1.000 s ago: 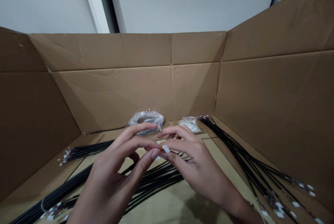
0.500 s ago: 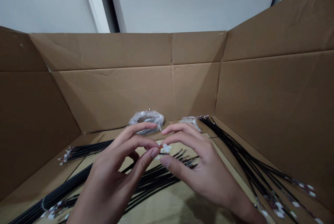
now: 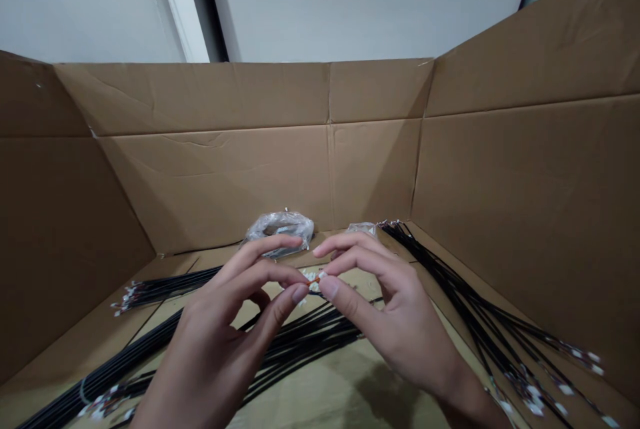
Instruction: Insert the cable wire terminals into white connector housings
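Observation:
My left hand [image 3: 225, 325] pinches the thin coloured wires at the end of a black cable between thumb and index finger; an orange wire [image 3: 315, 281] sticks out past the fingertips. A small white connector [image 3: 323, 275] sits between the thumb and index finger of my right hand [image 3: 397, 315], at the tip of that wire. Whether the wire is inside the connector, I cannot tell. Under both hands lies a spread of black cables [image 3: 305, 339]. Several loose white connectors [image 3: 309, 275] show just behind the fingertips.
Cardboard walls [image 3: 240, 182] enclose the work surface. Black cables with white connectors lie at the right [image 3: 465, 295] and at the left [image 3: 170, 283]; a tied bundle [image 3: 120, 365] is at the front left. Clear plastic bags [image 3: 280, 223] stand at the back wall.
My right hand has closed its thumb and index finger on the white connector and brought it to the orange wire. The left hand has hardly moved.

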### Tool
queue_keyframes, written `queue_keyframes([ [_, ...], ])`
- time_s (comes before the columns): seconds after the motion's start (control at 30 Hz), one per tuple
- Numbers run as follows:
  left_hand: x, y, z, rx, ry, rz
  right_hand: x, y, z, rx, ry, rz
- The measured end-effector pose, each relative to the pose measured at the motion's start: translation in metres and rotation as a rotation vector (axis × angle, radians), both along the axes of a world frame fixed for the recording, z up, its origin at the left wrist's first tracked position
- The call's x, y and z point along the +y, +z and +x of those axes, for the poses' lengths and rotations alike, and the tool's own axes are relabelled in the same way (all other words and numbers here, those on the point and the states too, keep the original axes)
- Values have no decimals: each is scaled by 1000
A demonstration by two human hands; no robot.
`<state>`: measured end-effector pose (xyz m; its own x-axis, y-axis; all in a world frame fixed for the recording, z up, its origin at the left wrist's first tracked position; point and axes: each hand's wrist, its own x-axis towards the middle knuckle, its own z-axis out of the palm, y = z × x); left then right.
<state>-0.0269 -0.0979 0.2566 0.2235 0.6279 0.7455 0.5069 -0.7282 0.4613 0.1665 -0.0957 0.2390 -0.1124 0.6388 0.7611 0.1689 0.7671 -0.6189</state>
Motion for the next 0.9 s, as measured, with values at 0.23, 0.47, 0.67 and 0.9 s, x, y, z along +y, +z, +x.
queue_keyframes([
  [0.23, 2, 0, 2, -11, 17, 14, 2, -1, 1, -27, 28, -40],
  [0.47, 2, 1, 0, -25, 38, 4, 4, -4, 2, -119, 18, -102],
  [0.67, 3, -2, -1, -39, 73, 22, 6, -6, 1, -114, 35, -68],
  [0.9, 0, -2, 1, -51, 95, -32, 9, -5, 1, -215, -83, 145],
])
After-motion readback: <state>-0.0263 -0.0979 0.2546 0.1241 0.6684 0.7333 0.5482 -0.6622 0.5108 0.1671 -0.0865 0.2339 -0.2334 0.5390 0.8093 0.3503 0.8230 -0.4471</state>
